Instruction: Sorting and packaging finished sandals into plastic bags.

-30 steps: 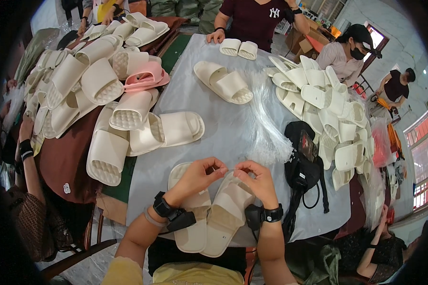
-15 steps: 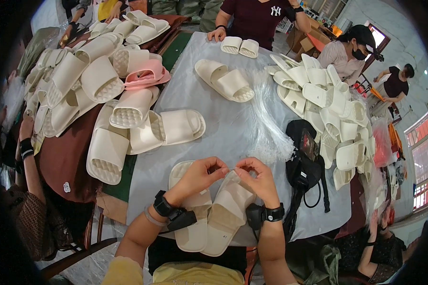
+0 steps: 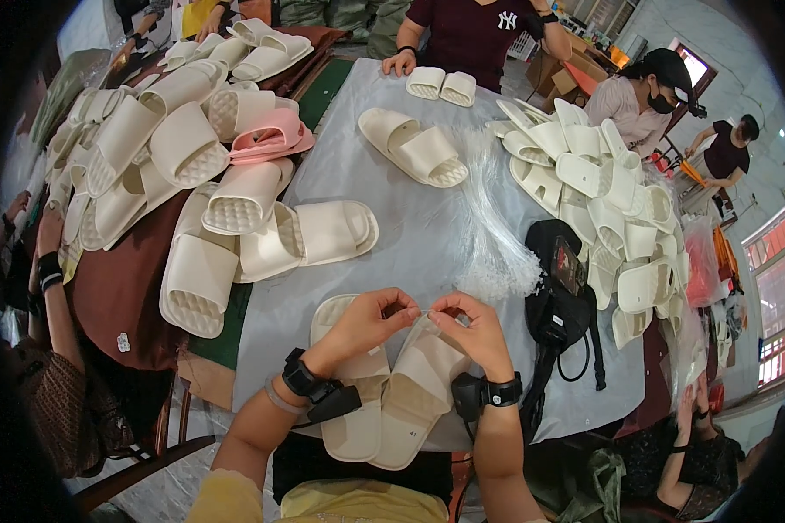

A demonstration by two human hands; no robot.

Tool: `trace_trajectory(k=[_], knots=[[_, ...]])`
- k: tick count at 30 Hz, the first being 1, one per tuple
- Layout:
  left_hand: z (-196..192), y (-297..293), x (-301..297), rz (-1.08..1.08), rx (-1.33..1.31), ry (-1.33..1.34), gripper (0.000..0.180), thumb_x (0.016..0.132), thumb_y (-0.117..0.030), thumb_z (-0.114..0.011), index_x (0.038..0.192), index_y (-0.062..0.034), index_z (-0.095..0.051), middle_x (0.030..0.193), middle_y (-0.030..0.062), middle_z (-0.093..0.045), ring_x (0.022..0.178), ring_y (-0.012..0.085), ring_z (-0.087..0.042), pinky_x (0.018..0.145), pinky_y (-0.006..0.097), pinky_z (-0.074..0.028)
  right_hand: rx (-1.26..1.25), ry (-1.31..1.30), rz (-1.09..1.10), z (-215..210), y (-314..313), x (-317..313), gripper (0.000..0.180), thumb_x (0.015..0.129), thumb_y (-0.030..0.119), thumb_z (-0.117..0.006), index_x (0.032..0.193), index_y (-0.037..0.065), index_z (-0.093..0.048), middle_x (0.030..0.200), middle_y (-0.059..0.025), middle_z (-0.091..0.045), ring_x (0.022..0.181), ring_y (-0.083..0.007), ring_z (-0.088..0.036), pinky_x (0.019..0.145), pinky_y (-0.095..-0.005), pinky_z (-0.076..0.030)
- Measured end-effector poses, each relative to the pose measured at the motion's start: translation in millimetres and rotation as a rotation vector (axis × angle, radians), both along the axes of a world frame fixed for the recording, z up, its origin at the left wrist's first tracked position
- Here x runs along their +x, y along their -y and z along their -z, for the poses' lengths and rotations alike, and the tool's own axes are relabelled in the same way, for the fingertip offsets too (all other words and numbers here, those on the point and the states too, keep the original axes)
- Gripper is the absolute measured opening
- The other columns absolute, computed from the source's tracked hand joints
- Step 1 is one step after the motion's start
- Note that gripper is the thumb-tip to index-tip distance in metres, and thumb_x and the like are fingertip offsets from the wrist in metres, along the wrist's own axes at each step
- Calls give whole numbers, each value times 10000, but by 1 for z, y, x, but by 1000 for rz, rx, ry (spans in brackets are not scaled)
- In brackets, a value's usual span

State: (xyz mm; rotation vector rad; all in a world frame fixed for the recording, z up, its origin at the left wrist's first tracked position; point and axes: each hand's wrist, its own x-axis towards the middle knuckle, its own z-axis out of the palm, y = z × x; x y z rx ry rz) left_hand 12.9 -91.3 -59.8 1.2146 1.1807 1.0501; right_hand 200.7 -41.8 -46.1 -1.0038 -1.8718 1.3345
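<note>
At the near edge of the table lies a pair of cream slippers [image 3: 406,418], side by side with their soles partly showing. Over their far ends my left hand [image 3: 371,321] and my right hand [image 3: 471,324] meet, fingertips pinched close together. Between them runs a thin clear plastic tie, barely visible, with each hand closed on it. Beyond my right hand a bundle of clear plastic ties [image 3: 493,209] fans out on the grey tabletop [image 3: 323,296].
Cream slippers [image 3: 183,144] are heaped at left, with pink slippers [image 3: 270,137] among them. Another heap of slippers [image 3: 597,179] stands at right, beside a black bag [image 3: 560,296]. A loose pair [image 3: 414,148] lies mid-table. Across the table a person [image 3: 475,35] rests a hand on its edge.
</note>
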Motion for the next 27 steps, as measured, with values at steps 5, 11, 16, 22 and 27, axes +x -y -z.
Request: trace_trajectory(k=[5, 11, 16, 22, 27], knots=[[-1, 0, 0, -7, 22, -6, 201, 834, -198, -588, 884, -4, -583, 647, -43, -479, 588, 40, -385, 523, 202, -339, 12, 6, 3, 0, 0, -1, 132, 760, 92, -639, 874, 30, -612, 749, -1, -593, 690, -77, -523, 645, -218, -409], [0, 0, -2, 46, -30, -11, 221, 853, -218, -583, 931, -12, -576, 788, -20, -567, 713, 36, -491, 636, 183, -402, 9, -41, 18, 0, 0, -2, 142, 758, 88, -641, 884, 29, -608, 771, 0, -584, 701, -76, -521, 656, -219, -409], [5, -1, 0, 2, 19, -3, 211, 840, -204, -578, 892, 0, -585, 675, -27, -525, 611, 43, -427, 549, 202, -367, -22, -32, -15, 0, -1, -1, 146, 761, 90, -641, 884, 21, -605, 776, -4, -587, 712, -77, -527, 663, -222, -411], [3, 0, 1, 11, 33, 8, 218, 839, -210, -579, 893, 1, -585, 666, -34, -510, 609, 42, -414, 542, 201, -359, -15, 0, -22, 1, 0, -1, 142, 771, 95, -632, 889, 20, -606, 773, -10, -597, 719, -81, -535, 664, -225, -414], [2, 0, -1, 22, 2, -18, 214, 839, -207, -580, 892, 0, -583, 675, -37, -509, 611, 39, -412, 544, 197, -356, -1, -1, -38, 5, -2, 1, 134, 775, 102, -630, 876, 15, -609, 770, -11, -605, 725, -86, -539, 659, -225, -415]])
